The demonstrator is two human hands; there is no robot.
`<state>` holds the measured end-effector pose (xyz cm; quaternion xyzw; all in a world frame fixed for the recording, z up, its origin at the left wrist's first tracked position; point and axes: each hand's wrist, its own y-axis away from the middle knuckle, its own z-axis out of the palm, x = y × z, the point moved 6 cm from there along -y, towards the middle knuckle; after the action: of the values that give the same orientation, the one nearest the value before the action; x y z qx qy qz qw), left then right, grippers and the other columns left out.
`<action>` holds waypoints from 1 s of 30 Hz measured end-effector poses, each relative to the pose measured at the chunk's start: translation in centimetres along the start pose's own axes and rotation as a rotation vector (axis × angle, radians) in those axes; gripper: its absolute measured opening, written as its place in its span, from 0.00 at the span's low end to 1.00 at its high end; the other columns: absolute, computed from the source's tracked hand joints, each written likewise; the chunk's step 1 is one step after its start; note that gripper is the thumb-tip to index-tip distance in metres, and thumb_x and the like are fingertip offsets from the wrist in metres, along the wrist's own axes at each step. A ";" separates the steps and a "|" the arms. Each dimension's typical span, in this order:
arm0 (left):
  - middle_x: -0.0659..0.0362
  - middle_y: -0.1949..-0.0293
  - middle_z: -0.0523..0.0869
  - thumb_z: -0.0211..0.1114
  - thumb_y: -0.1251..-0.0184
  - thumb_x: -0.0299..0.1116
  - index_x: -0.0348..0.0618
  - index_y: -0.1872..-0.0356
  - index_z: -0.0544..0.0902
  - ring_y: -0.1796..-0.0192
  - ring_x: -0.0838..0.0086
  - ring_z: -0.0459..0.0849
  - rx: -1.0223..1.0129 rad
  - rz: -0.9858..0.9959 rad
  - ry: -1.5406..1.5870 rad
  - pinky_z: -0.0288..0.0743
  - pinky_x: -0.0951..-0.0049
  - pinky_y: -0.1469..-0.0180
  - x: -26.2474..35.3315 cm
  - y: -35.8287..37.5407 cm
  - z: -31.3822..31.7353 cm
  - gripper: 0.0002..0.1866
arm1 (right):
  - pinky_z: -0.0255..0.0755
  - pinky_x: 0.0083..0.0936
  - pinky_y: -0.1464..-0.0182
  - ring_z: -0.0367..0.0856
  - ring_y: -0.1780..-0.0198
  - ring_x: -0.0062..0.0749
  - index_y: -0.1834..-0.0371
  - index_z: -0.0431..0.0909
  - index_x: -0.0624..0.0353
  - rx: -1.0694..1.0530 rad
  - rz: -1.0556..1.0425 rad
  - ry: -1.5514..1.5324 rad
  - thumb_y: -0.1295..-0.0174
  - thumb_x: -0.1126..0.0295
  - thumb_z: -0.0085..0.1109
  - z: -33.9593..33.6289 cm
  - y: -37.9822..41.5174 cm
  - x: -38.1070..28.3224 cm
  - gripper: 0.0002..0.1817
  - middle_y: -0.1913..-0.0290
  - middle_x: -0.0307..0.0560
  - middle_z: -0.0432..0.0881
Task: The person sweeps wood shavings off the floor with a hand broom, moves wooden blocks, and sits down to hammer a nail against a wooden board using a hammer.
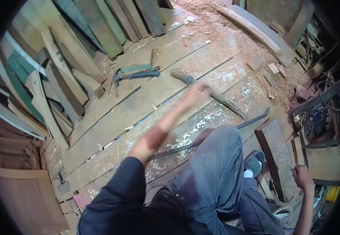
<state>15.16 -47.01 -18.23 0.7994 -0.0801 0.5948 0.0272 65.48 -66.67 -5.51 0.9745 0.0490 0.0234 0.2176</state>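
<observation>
My left hand, a little blurred, is closed around the middle of a stick broom. The broom's bound handle end points to the upper left, and its thin twigs spread to the lower right, low over the floorboards. My right hand is closed in a fist at the lower right, close to a wooden slat; what it holds, if anything, is hidden. A claw hammer lies beyond the broom. A dark pry bar passes behind my raised knee.
Timber planks and curved wooden pieces lean at the left and back. Wood shavings cover the far floor. Offcuts lie at the right, before a long curved beam. A dark-edged board stands beside my foot.
</observation>
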 end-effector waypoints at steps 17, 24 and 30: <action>0.41 0.38 0.72 0.57 0.37 0.28 0.41 0.35 0.69 0.37 0.46 0.73 -0.085 -0.470 -1.430 0.70 0.54 0.38 -18.5 -5.5 -27.3 0.27 | 0.73 0.48 0.58 0.80 0.61 0.61 0.72 0.79 0.65 -0.170 0.490 -0.097 0.43 0.69 0.52 6.7 9.3 19.3 0.10 0.69 0.64 0.80; 0.43 0.38 0.72 0.55 0.32 0.31 0.42 0.38 0.69 0.37 0.50 0.73 -0.159 -0.692 -1.590 0.71 0.52 0.38 -17.6 -6.0 -24.8 0.22 | 0.73 0.47 0.56 0.80 0.60 0.59 0.69 0.79 0.64 -0.198 0.380 -0.255 0.42 0.67 0.53 7.8 7.2 14.7 0.10 0.68 0.62 0.81; 0.45 0.39 0.74 0.57 0.33 0.30 0.42 0.38 0.69 0.37 0.48 0.72 -0.368 -0.282 -1.501 0.68 0.53 0.38 -19.8 -3.4 -26.9 0.22 | 0.72 0.44 0.54 0.79 0.58 0.58 0.67 0.78 0.65 -0.214 0.373 -0.307 0.41 0.67 0.54 9.1 7.0 13.5 0.10 0.67 0.63 0.80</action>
<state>-15.34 -38.01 -29.17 0.9728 -0.0723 -0.1362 0.1731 80.11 -75.37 -10.40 0.9303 -0.1676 -0.0798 0.3164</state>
